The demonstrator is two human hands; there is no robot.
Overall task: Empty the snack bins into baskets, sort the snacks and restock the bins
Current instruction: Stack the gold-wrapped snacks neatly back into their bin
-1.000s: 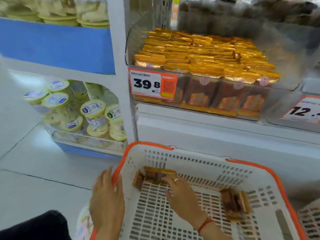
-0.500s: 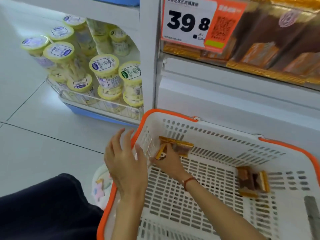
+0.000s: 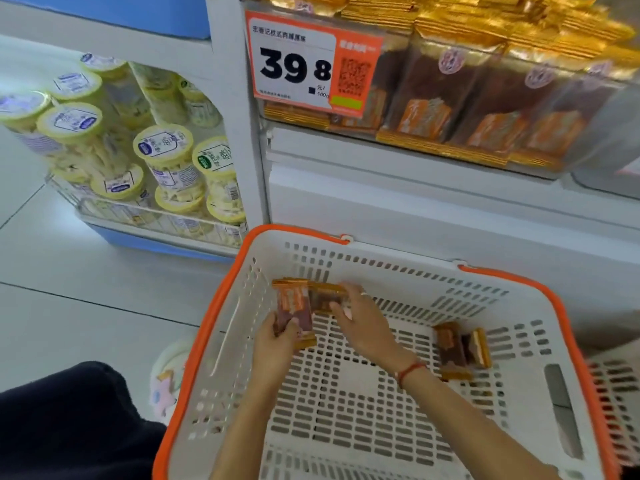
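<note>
Both hands down inside a white basket (image 3: 540, 341) with an orange rim, set on the floor before the shelving; left hand (image 3: 273, 344) curled round the lower end of an upright snack pack (image 3: 294, 308), brown with an orange label and gold-edged ends, thumb across its front; right hand (image 3: 363, 327) just beside, fingers loosely bent over a second pack (image 3: 325, 297) lying against the basket's far wall, touching it, though whether gripped or merely touched could not be told; red cord (image 3: 410, 372) round the right wrist; two more packs (image 3: 460, 348) lying together on the slatted bottom toward the right wall, well apart from the hands; above, a clear bin (image 3: 519, 116) crowded with the same gold and brown packs, an orange price tag (image 3: 301, 64) reading 39.8 fixed to its front; to the left, yellow-lidded tubs (image 3: 162, 150) heaped on a low shelf; dark clothing at lower left; edge of a second basket (image 3: 620, 403) at far right.
</note>
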